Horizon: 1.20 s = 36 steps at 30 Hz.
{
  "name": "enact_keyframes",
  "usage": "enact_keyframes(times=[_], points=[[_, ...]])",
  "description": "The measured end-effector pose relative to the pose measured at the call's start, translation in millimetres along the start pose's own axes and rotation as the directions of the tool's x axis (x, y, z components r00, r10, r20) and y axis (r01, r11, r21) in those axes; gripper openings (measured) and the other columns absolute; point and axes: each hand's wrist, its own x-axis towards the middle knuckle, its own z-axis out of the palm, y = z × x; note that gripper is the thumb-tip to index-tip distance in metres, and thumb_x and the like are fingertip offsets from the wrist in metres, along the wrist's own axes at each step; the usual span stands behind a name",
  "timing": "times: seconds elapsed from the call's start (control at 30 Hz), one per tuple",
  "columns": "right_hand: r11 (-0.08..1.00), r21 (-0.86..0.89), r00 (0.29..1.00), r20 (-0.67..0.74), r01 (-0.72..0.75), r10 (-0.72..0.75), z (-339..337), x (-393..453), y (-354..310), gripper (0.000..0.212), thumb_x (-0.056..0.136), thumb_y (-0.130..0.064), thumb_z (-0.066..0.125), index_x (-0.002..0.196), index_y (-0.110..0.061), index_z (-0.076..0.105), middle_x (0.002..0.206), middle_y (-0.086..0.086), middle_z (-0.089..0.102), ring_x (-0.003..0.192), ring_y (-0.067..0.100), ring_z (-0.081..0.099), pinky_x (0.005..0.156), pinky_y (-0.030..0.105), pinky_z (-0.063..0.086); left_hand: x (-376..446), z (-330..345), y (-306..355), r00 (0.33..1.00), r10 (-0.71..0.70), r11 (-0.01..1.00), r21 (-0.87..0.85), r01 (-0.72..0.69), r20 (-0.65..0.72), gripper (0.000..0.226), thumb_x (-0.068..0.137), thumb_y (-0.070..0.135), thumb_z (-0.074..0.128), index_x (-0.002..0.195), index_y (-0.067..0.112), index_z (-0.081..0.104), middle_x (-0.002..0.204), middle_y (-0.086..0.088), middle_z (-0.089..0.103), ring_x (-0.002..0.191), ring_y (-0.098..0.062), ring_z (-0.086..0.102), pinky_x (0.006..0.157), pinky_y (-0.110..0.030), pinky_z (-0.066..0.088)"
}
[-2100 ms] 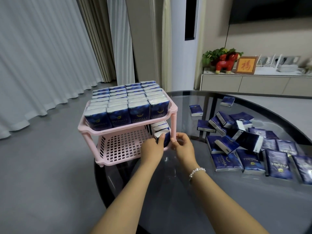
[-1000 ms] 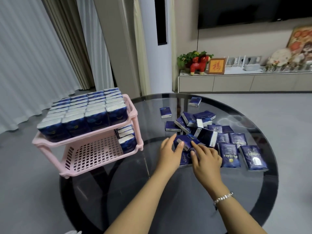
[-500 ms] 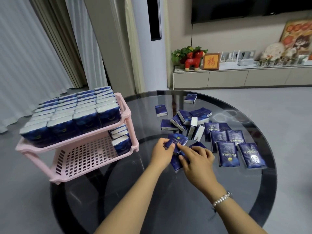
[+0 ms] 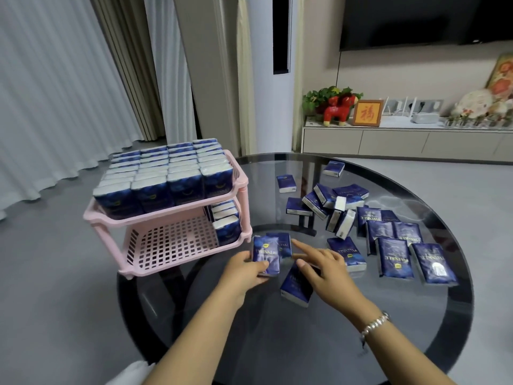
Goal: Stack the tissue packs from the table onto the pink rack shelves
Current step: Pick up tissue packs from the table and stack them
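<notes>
Fingers, left hand [image 4: 244, 269]: curled round an upright tissue pack [image 4: 266, 255], thumb laid across its front.
Fingers, right hand [image 4: 326, 269]: spread and relaxed, forefinger extended toward a second pack [image 4: 283, 243] behind the gripped one; nothing is held.
Flat pack [image 4: 295, 284]: partly covered by the right hand.
Loose packs [image 4: 394, 257]: scattered on the glass desk [image 4: 277, 343].
Pink rack [image 4: 177, 245]: top shelf filled; lower shelf occupied at its right end only.
</notes>
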Motion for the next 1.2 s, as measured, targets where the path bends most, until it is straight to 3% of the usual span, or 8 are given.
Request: enact_keyframes(times=[0.17, 0.3, 0.47, 0.67, 0.77, 0.87, 1.0, 1.2], points=[[0.995, -0.022, 0.993, -0.07, -0.099, 0.098, 0, 24, -6, 0.043, 0.094, -0.037, 0.049, 0.136, -0.034, 0.041, 0.122, -0.011, 0.06, 0.122, 0.014, 0.045, 0.106, 0.031, 0.022, -3, -18, 0, 0.999, -0.032, 0.989, -0.145, 0.03, -0.01, 0.023, 0.089, -0.011, 0.047, 0.109, -0.005, 0.058, 0.092, -0.018, 0.065, 0.076, -0.022, 0.062, 0.076, -0.035, 0.055], [0.981, -0.089, 0.976, 0.117, -0.171, 0.181, 4, 60, -5, 0.061, 0.087, -0.047, 0.056, 0.141, -0.028, 0.036, 0.142, -0.001, 0.046, 0.132, 0.023, 0.037, 0.109, 0.049, 0.031, -4, -20, 1, 0.999, -0.045, 0.975, -0.218, 0.044, -0.001, 0.015, 0.092, -0.001, 0.052, 0.106, 0.001, 0.058, 0.088, -0.013, 0.066, 0.077, -0.021, 0.063, 0.074, -0.033, 0.055], [0.96, -0.155, 0.895, 0.352, -0.233, 0.274, 7, 82, -16, 0.075, 0.082, -0.044, 0.065, 0.144, -0.024, 0.029, 0.142, 0.007, 0.041, 0.134, 0.027, 0.032, 0.11, 0.041, 0.032, -1, -23, 2, 1.0, -0.01, 0.957, -0.29, 0.007, -0.009, 0.022, 0.093, 0.002, 0.053, 0.115, 0.005, 0.057, 0.106, -0.015, 0.065, 0.083, -0.02, 0.064, 0.079, -0.038, 0.053], [0.941, -0.124, 0.878, 0.339, -0.315, 0.339, 4, 90, -21, 0.065, 0.067, -0.038, 0.081, 0.116, -0.021, 0.043, 0.115, 0.004, 0.052, 0.105, 0.021, 0.052, 0.092, 0.036, 0.047, 1, -24, 5, 0.999, 0.03, 0.963, -0.268, -0.024, 0.018, 0.026, 0.091, -0.001, 0.054, 0.116, 0.005, 0.059, 0.105, -0.011, 0.067, 0.087, -0.019, 0.065, 0.082, -0.039, 0.054], [0.954, -0.008, 0.919, 0.269, -0.298, 0.289, 2, 83, -27, 0.059, 0.073, -0.029, 0.078, 0.118, -0.02, 0.039, 0.11, -0.002, 0.05, 0.097, 0.017, 0.057, 0.083, 0.032, 0.05, -1, -24, 5, 0.999, 0.046, 0.96, -0.277, -0.046, -0.01, 0.029, 0.089, 0.0, 0.057, 0.117, 0.007, 0.058, 0.109, -0.011, 0.066, 0.092, -0.021, 0.064, 0.08, -0.039, 0.055], [0.941, 0.18, 0.956, 0.11, -0.287, 0.27, -4, 71, -33, 0.051, 0.084, -0.022, 0.066, 0.13, -0.028, 0.045, 0.114, -0.008, 0.046, 0.104, 0.015, 0.055, 0.087, 0.031, 0.049, -3, -24, 7, 0.995, 0.079, 0.95, -0.299, -0.092, -0.056, 0.032, 0.087, 0.002, 0.063, 0.116, 0.014, 0.057, 0.114, -0.007, 0.064, 0.102, -0.024, 0.063, 0.08, -0.04, 0.056], [0.819, 0.49, 0.907, -0.12, -0.298, 0.403, -10, 54, -41, 0.019, 0.086, -0.022, 0.063, 0.103, -0.017, 0.055, 0.094, 0.001, 0.06, 0.071, 0.011, 0.054, 0.058, 0.024, 0.042, -9, -22, 8, 0.995, 0.078, 0.938, -0.335, -0.093, -0.059, 0.03, 0.089, 0.005, 0.062, 0.117, 0.013, 0.057, 0.118, -0.009, 0.063, 0.106, -0.026, 0.063, 0.073, -0.035, 0.056], [0.594, 0.755, 0.858, -0.083, -0.278, 0.508, -6, 33, -60, 0.014, 0.087, -0.018, 0.062, 0.082, -0.013, 0.05, 0.084, 0.007, 0.059, 0.066, 0.017, 0.056, 0.06, 0.027, 0.049, -17, -16, 9, 0.994, 0.105, 0.903, -0.418, -0.097, -0.003, 0.028, 0.094, 0.01, 0.056, 0.122, 0.01, 0.056, 0.119, -0.012, 0.065, 0.106, -0.027, 0.065, 0.077, -0.038, 0.057]])
